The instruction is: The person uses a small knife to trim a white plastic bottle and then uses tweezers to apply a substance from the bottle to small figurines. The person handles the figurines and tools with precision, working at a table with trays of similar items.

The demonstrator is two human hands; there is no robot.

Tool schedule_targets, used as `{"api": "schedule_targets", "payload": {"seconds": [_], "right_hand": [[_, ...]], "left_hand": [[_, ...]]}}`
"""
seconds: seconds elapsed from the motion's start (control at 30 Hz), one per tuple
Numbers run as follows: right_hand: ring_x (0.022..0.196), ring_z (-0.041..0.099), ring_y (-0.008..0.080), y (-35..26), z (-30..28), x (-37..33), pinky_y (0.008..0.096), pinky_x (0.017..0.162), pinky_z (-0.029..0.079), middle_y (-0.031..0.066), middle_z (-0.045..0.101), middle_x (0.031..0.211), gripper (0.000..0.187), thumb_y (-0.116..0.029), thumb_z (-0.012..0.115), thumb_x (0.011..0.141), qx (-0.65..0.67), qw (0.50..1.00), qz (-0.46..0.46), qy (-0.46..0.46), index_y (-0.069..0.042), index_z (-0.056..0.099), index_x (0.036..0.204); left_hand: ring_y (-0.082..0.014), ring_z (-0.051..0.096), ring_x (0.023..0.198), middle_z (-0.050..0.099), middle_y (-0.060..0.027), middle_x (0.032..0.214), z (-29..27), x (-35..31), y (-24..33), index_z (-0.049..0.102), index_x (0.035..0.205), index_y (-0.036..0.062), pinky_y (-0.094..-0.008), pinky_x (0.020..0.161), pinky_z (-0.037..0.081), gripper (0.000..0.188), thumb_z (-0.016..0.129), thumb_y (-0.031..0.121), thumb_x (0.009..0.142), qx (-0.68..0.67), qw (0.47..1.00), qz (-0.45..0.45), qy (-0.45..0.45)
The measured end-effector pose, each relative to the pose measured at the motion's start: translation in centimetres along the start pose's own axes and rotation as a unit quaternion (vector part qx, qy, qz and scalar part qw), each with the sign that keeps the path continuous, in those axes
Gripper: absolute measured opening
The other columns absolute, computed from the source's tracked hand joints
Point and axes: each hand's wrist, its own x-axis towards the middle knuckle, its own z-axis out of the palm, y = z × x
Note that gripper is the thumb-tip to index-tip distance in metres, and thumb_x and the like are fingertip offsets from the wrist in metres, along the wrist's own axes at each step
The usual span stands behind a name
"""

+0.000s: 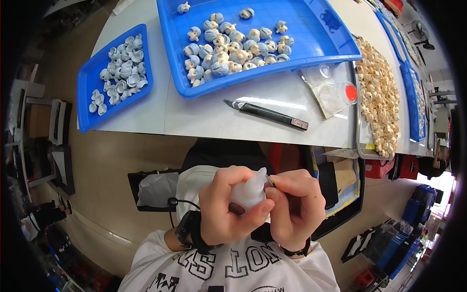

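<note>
Close to my chest, below the table's front edge, my left hand [233,207] is wrapped round a small white squeeze bottle [249,192]. Its narrow nozzle tip points up and away from me. Right beside the bottle, my right hand [296,204] pinches a small thin greyish piece [269,182] between thumb and fingertip. That piece is near the nozzle; its kind is too small to tell, and I cannot tell if it touches. On the table beyond my hands lies a black craft knife [267,115] with its blade pointing left.
A large blue tray [311,62] holds many small doll heads with blue hair. To its left, a smaller blue tray [87,102] carries loose pale-blue hair pieces. Clear round containers [333,93], one with a red spot, stand right of the knife. Beige parts [377,97] fill another tray.
</note>
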Motion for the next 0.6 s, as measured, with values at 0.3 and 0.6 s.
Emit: {"api": "schedule_targets", "payload": {"seconds": [0.3,0.6], "right_hand": [[0.072,0.056,0.0282,5.7,-2.1,6.8,0.035,0.063,0.046,0.0146,0.055,0.085,0.024,0.009,0.054,0.076,-0.33,0.944,-0.025,-0.006,0.003,0.056,0.099],[0.092,0.051,0.0279,6.5,0.5,7.9,0.0396,0.079,0.04,0.0116,0.054,0.095,0.03,-0.003,0.064,0.072,-0.432,0.887,-0.151,-0.061,-0.003,0.058,0.101]], "left_hand": [[-0.0039,0.047,0.057,0.055,0.0001,0.068,-0.7,-0.8,-0.3,0.052,0.102,0.0003,-0.0198,0.051,0.039,0.041,0.068,0.031,0.08,-0.151,0.981,-0.118,0.018],[-0.0032,0.046,0.058,0.055,0.001,0.07,-1.6,-1.1,0.0,0.054,0.1,0.0,-0.0187,0.052,0.036,0.041,0.068,0.031,0.077,-0.183,0.973,-0.14,0.023]]}}
